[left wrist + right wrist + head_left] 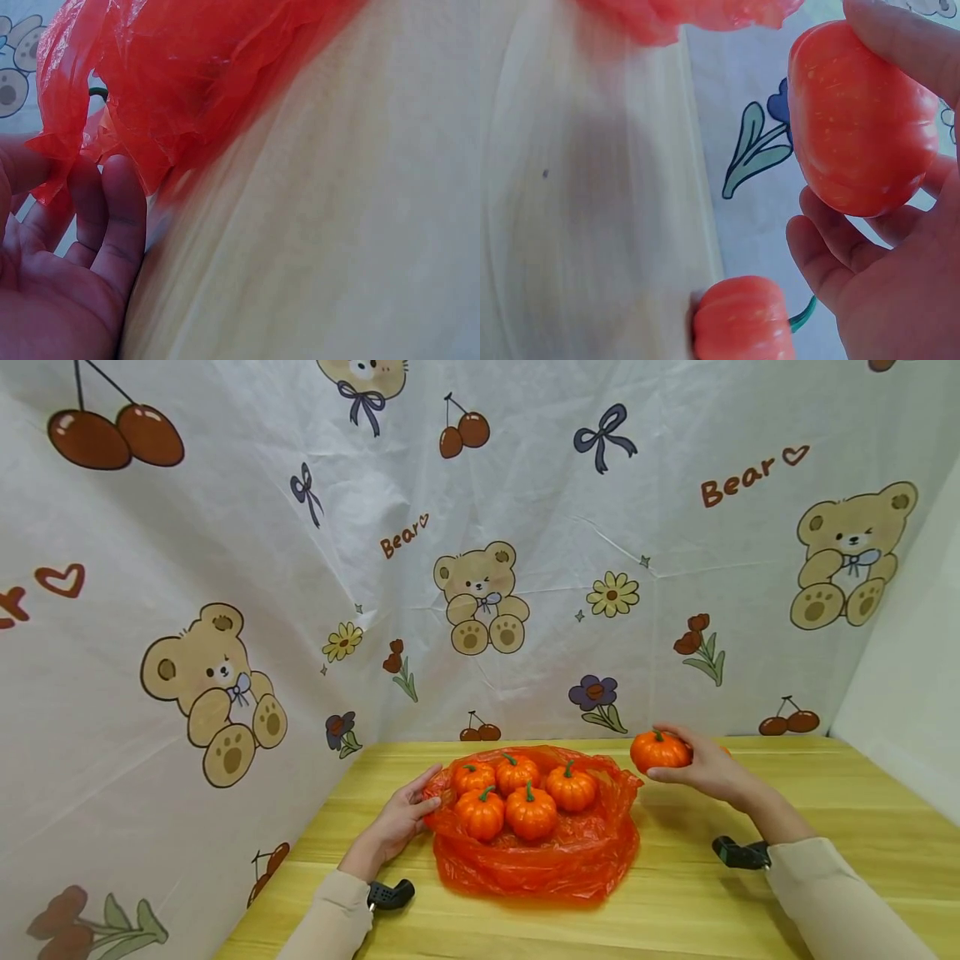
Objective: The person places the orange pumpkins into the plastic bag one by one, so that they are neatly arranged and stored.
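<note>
A red plastic bag (536, 872) lies wide-mouthed on the table, with several small orange pumpkins (531, 812) with green stems inside it. At the bag's left edge my left hand (401, 822) pinches the thin plastic between thumb and fingers; the left wrist view shows the bag's rim (64, 112) caught there. To the right of the bag, my right hand (708, 766) grips another pumpkin (658, 752) above the table, stem up. In the right wrist view, thumb and fingers surround this held pumpkin (862, 120). One more pumpkin (742, 321) sits on the table beyond the hand, mostly hidden in the head view.
The wooden table (675, 893) runs back to a hanging cloth (525, 510) printed with bears, cherries and flowers. That cloth also bounds the left side. A white wall (907, 693) stands at the right. Black wrist mounts (738, 853) stick out from both sleeves.
</note>
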Demonstrator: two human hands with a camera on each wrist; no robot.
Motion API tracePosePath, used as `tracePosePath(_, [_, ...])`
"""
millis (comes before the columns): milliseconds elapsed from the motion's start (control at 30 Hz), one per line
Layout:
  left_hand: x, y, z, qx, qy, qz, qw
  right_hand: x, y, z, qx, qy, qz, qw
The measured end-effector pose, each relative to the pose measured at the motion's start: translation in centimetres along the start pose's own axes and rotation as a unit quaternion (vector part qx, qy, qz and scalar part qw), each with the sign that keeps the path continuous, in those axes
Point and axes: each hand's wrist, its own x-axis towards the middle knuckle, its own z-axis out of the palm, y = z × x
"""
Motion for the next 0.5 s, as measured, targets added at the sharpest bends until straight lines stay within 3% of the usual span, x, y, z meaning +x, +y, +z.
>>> tracePosePath(233, [0.0, -0.2, -0.1, -0.001, -0.001, -0.001, 1.0, 0.2, -1.2, 0.0, 0.011, -0.005, -0.013, 0.9998])
tracePosePath(500, [0.0, -0.1, 0.0, 0.0, 0.002, -0.003, 1.0, 0.7, -3.4, 0.3, 0.023, -0.049, -0.024, 0.9983])
